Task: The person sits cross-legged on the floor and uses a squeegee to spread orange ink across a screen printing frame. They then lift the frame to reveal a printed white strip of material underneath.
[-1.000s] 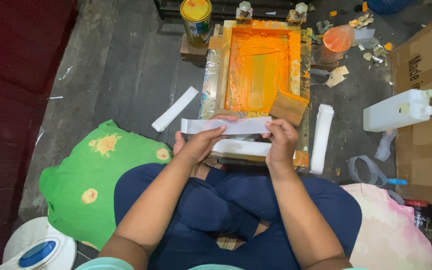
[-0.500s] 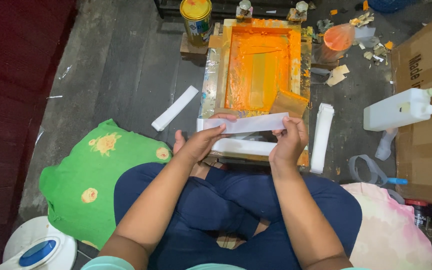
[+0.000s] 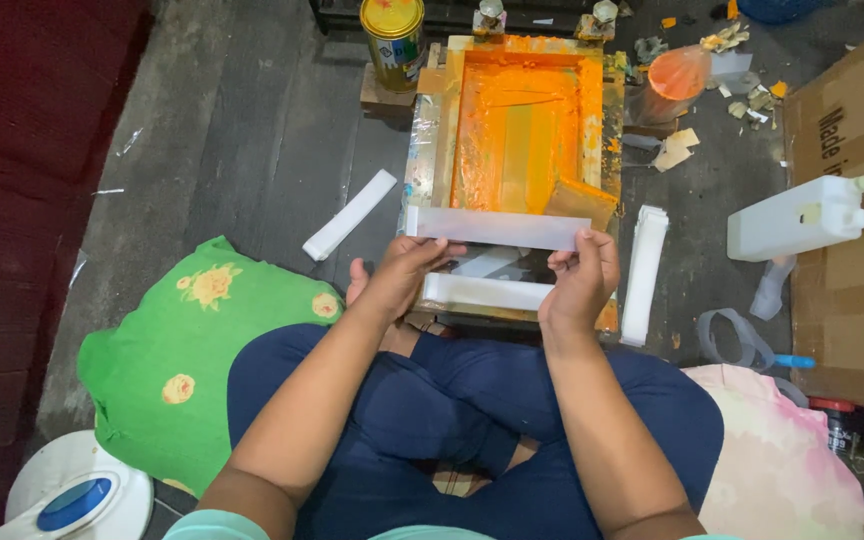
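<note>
Head view: both hands' grip, left hand (image 3: 397, 275) and right hand (image 3: 577, 275), has lifted white strip (image 3: 502, 228) higher.

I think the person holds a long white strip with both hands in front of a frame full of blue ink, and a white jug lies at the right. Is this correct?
Not quite. The ink in the frame is orange, not blue, as the head view shows. The rest holds: the left hand and the right hand hold the long white strip in front of the frame, and the white jug lies at the right.
</note>
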